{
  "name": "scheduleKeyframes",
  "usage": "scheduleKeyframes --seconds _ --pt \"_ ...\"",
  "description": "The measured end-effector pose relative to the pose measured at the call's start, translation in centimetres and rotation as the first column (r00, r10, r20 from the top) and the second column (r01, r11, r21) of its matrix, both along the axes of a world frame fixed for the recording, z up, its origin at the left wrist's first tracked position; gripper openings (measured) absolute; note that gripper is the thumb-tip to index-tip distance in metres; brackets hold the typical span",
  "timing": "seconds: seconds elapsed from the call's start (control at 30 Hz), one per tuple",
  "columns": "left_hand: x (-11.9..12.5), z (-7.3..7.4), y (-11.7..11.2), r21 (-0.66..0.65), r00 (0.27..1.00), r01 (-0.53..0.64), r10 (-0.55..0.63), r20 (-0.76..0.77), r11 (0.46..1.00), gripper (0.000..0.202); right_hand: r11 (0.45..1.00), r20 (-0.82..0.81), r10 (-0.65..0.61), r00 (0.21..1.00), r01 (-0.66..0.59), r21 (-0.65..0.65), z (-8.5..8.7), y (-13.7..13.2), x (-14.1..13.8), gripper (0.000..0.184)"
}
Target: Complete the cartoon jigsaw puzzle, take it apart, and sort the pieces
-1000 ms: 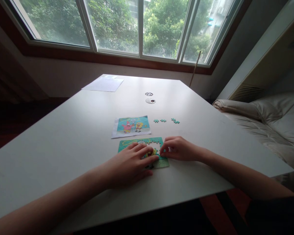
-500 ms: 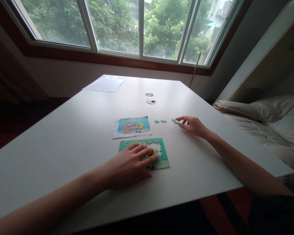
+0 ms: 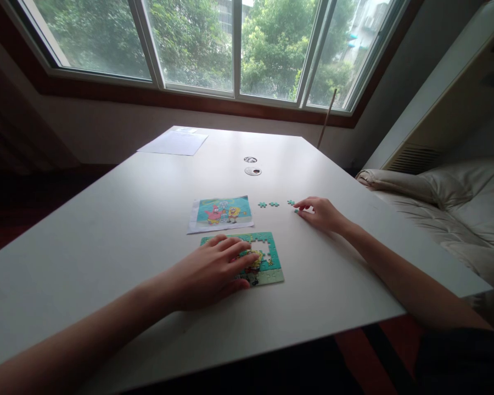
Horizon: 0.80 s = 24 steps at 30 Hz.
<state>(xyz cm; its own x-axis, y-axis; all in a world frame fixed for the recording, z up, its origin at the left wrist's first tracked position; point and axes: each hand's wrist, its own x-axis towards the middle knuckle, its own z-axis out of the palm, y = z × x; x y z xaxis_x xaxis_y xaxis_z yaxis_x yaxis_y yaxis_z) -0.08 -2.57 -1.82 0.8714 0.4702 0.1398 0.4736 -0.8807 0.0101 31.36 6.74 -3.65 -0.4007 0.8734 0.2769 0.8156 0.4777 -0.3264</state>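
- Head view, the hands: our left hand lies flat and relaxed on the puzzle, fingers spread over its left and middle part and pinning it to the table. Our right hand is stretched out to the right and further back, fingertips at a small teal piece. We cannot tell whether it is pinched or only touched.
- Head view, what is done and what is left: the puzzle sits near the front edge, just in front of the reference picture. Its frame and most of the picture look joined. A white gap shows in the upper right part, and whatever our left hand covers we cannot judge. The loose pieces lie in a short row to the right of the reference picture, only a handful, apart from the puzzle.
- Head view, edges and room: the table's front edge runs close under our left wrist, and its right edge is not far beyond our right forearm, with a cushion below it. Bare tabletop stretches to the left and toward the window, broken only by a sheet of paper and two round cable ports, both well apart from the hands.
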Motion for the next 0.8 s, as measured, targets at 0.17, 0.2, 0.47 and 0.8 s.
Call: scheduleKeyframes --seconds 0.17,0.2,0.47,0.8 --pt "0.0 -0.1 0.1 -0.012 1.000 -0.013 0.013 -0.018 1.000 0.038 0.998 0.044 -0.014 0.999 0.016 -0.053 0.5 0.1 0.1 0.018" --pt "0.0 -0.1 0.1 -0.011 1.000 -0.012 0.012 -0.018 1.000 0.038 0.997 0.058 -0.026 0.998 0.031 -0.072 0.7 0.1 0.1 0.017" --pt "0.6 0.6 -0.7 -0.014 1.000 0.019 -0.019 -0.013 1.000 0.038 0.978 -0.158 -0.042 0.986 0.008 -0.207 1.9 -0.4 -1.0 0.018" --pt "1.8 -0.1 -2.8 -0.155 0.996 0.085 -0.087 -0.005 0.984 0.043 0.774 -0.587 -0.133 0.799 -0.286 -0.565 2.0 -3.5 -6.2 0.031"
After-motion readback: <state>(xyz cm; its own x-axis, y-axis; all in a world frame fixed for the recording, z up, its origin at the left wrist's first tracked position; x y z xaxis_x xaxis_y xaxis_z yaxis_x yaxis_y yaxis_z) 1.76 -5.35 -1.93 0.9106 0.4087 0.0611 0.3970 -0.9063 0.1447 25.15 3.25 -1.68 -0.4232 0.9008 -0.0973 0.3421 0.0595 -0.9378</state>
